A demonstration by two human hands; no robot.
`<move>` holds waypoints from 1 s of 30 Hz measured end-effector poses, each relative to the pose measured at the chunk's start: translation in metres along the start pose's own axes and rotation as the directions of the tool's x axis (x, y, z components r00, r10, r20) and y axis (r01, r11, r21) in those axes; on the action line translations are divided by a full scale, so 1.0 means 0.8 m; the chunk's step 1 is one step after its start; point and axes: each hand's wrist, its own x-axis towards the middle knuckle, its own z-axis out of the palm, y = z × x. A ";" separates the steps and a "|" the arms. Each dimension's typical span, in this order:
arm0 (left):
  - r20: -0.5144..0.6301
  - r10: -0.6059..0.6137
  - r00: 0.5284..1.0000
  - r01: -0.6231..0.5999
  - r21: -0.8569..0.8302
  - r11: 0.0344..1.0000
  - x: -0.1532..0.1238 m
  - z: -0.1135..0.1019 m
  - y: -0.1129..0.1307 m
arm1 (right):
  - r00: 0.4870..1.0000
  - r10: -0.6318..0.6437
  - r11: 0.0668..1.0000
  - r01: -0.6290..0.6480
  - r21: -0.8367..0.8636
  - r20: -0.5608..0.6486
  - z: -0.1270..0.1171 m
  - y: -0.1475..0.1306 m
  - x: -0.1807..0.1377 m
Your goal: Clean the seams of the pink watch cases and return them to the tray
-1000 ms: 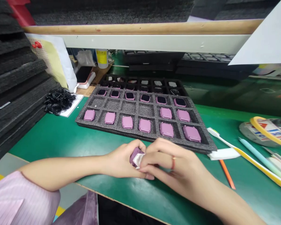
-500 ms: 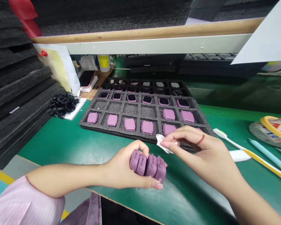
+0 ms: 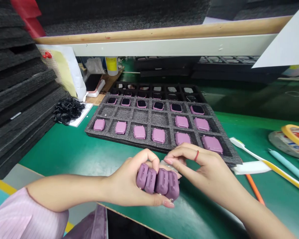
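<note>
My left hand [image 3: 129, 186] is wrapped round a row of several purple watch cases [image 3: 161, 182], held side by side above the front of the bench. Just right of them, my right hand [image 3: 201, 167] pinches a small white wipe [image 3: 167, 165] between thumb and fingers. The wipe is at the far edge of the row, partly hidden; I cannot tell whether it presses on the cases. Behind both hands lies a grey foam tray [image 3: 133, 145] with purple watches in its pockets, some face down and the row behind them showing dark screens.
At right lie a toothbrush [image 3: 251, 153], a light blue pen [image 3: 287, 164], a white block-like piece [image 3: 251, 168], an orange stick [image 3: 255, 189] and a yellow tape roll [image 3: 295, 134]. Black straps [image 3: 68, 111] and stacked foam trays [image 3: 20, 99] stand left. A shelf beam [image 3: 149, 48] crosses above.
My right hand has moved left and down, bringing the wipe to the far side of the watch cases. My left hand still grips the row, almost in the same place.
</note>
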 end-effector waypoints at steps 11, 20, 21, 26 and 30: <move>0.073 0.226 0.971 -0.232 0.077 0.970 0.002 -0.004 -0.009 | 0.978 0.184 0.948 -0.149 0.282 -0.102 0.008 -0.011 -0.002; 0.127 0.303 0.945 -0.325 0.230 0.917 0.002 -0.010 -0.004 | 0.949 0.300 0.749 -0.296 0.592 0.096 0.022 -0.008 -0.006; 0.132 0.310 0.941 -0.334 0.239 0.912 0.002 -0.010 -0.004 | 0.946 0.303 0.733 -0.311 0.605 0.118 0.024 -0.007 -0.008; 0.130 0.346 0.929 -0.369 0.278 0.887 0.003 -0.010 -0.005 | 0.929 0.299 0.692 -0.368 0.621 0.217 0.027 -0.006 -0.013; 0.127 0.356 0.926 -0.378 0.278 0.883 0.003 -0.010 -0.005 | 0.928 0.262 0.694 -0.371 0.617 0.264 0.025 -0.011 -0.014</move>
